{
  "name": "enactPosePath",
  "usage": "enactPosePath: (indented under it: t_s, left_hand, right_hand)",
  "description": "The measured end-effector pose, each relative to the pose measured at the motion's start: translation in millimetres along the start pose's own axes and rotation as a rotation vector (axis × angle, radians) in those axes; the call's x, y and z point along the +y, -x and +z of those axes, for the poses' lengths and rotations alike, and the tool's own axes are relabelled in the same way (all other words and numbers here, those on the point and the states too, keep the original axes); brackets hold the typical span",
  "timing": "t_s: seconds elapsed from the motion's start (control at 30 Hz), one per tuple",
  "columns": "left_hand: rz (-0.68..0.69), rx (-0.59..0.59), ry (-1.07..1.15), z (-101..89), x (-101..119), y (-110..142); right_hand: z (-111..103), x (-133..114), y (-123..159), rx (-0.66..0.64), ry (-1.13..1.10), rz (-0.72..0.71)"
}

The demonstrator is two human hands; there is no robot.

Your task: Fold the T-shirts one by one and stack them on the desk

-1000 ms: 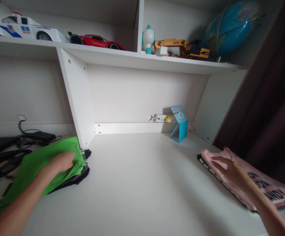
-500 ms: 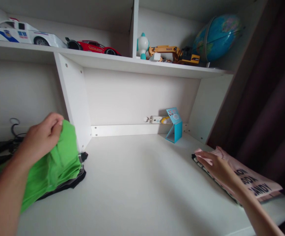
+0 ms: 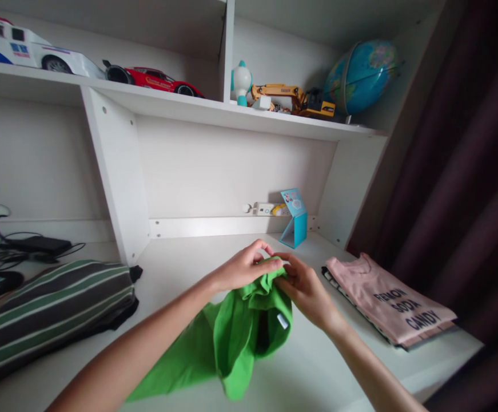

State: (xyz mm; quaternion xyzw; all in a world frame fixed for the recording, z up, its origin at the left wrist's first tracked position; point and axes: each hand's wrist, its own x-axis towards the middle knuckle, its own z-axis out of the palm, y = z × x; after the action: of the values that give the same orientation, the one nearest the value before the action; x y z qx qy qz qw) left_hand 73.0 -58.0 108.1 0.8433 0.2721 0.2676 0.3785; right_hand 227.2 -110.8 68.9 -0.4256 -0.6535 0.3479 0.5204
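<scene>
1. Far left of the blue card stand [image 3: 301, 229], on the shelf above its level, sits a white toy police car [image 3: 30, 54]; on that side, lower down, a black power adapter [image 3: 45, 245] lies among cables.
2. Left of the stand and nearer the person, a folded garment with green, grey and white stripes [image 3: 60, 306] lies on black cloth [image 3: 124, 316].
3. Above and left of the stand, a red toy sports car [image 3: 154, 80] rests on the shelf.
4. In front of the stand and a little left, the left hand [image 3: 249, 268] pinches the bunched upper edge of a green garment [image 3: 235, 343] between thumb and fingers.
5. The green garment hangs in folds nearer the person than the stand, its lower part trailing left; a white label [image 3: 282, 321] shows inside its opening.
6. Also in front of the stand, the right hand [image 3: 306, 286] pinches the same edge, its fingertips close beside the left's.
7. Above the stand, a yellow toy excavator [image 3: 313, 105] occupies the shelf.
8. Up and right of the stand is a globe [image 3: 366, 77]; right and nearer, a folded pink T-shirt [image 3: 386, 297] reads "REMON SODA CANDY".
</scene>
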Motion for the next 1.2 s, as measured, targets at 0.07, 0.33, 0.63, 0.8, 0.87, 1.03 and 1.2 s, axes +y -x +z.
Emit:
enactPosePath:
  t_s: [0.07,0.33,0.63,0.8,0.87,1.03,1.2]
  left_hand:
    - [0.013,-0.019,-0.089,-1.8,-6,5]
    - [-0.137,0.087,-0.463,-23.2,-68,16]
    - [-0.204,-0.04,0.067,-34.8,-73,20]
    - [-0.147,-0.075,-0.122,29.5,-102,15]
    - [-0.179,-0.09,-0.133,38.8,-114,8]
    - [-0.101,0.25,-0.073,-8.7,-101,-16]
    - [0.131,0.481,-0.101,-66.0,-31,-17]
  right_hand:
    - [-8,4,-5,0.065,-0.071,0.003]
    - [-45,7,-24,0.306,-0.219,0.003]
    - [-60,-1,-35,0.251,0.028,0.16]
    - [-50,-8,-38,0.199,0.152,0.103]
    - [-58,-6,-38,0.205,0.305,0.066]
    - [-90,10,-30,0.173,1.003,-0.022]
    - [-91,28,-15,0.133,1.208,-0.083]
